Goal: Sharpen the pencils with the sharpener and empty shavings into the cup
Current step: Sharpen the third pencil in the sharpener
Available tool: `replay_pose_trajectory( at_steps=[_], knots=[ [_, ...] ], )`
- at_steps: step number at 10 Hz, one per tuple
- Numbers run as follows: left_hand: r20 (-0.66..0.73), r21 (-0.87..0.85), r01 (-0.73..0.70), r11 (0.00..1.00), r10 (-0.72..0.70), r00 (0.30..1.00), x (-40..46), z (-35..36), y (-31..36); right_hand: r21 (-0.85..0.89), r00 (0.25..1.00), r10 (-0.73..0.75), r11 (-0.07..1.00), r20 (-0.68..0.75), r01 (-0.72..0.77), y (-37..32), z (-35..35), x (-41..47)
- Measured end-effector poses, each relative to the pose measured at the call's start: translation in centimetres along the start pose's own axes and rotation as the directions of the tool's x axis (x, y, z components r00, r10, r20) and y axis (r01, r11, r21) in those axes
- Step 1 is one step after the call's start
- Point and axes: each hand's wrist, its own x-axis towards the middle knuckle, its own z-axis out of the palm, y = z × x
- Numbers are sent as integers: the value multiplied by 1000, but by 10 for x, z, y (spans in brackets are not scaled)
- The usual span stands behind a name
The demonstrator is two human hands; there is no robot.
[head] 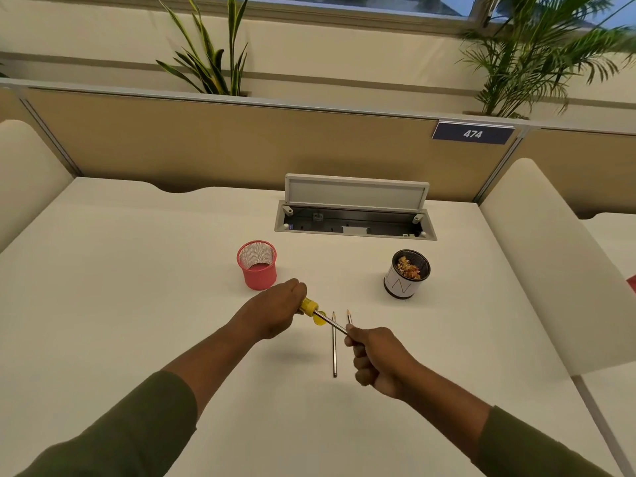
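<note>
Left hand [278, 309] grips the yellow sharpener [311, 309] above the white desk [137, 287]. Right hand [377, 356] is curled round a pencil [332, 324], its tip inside the sharpener. Two further pencils lie on the desk: one [334, 349] beneath the held pencil, another [349, 316] just beside it. The black-and-white cup [401, 287], holding shavings [409, 268], stands well right of the empty pink mesh cup [260, 275].

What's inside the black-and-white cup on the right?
The cup holds a heap of brown and reddish pencil shavings against its dark mesh wall. The heap covers the bottom, so anything beneath it cannot be seen.
</note>
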Motion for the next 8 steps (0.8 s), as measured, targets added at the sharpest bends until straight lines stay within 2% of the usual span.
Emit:
replay_pose_trajectory(
  at_steps=[1,2,3,4,5,6,7,8],
  knots=[
    [46,-36,-4,999,5,999,3,1,-1,-197,993,-117,973,17,119,-5,-6,0],
    [110,-112,-2,994,15,994,5,-1,-3,-736,828,-543,503,139,453,-2,-18,2],
    [138,-145,-34,989,55,989,7,-5,-8,-850,571,-690,-121,444,513,3,-33,8],
    [132,-190,-43,981,69,989,10,-7,-8,-829,450,-701,-411,554,380,2,-44,12],
    [67,-204,-57,977,72,995,12,-6,-2,-797,364,-710,-516,603,315,4,-45,15],
    [2,-199,-50,979,51,999,14,-3,1,-863,481,-743,-260,466,434,9,-32,13],
    [-26,-182,-52,982,48,998,12,0,1,-643,841,-542,640,10,420,-2,-12,4],
    [-27,-159,-67,985,64,998,10,1,1,146,991,131,980,25,-133,-11,-9,-1]
  ],
)
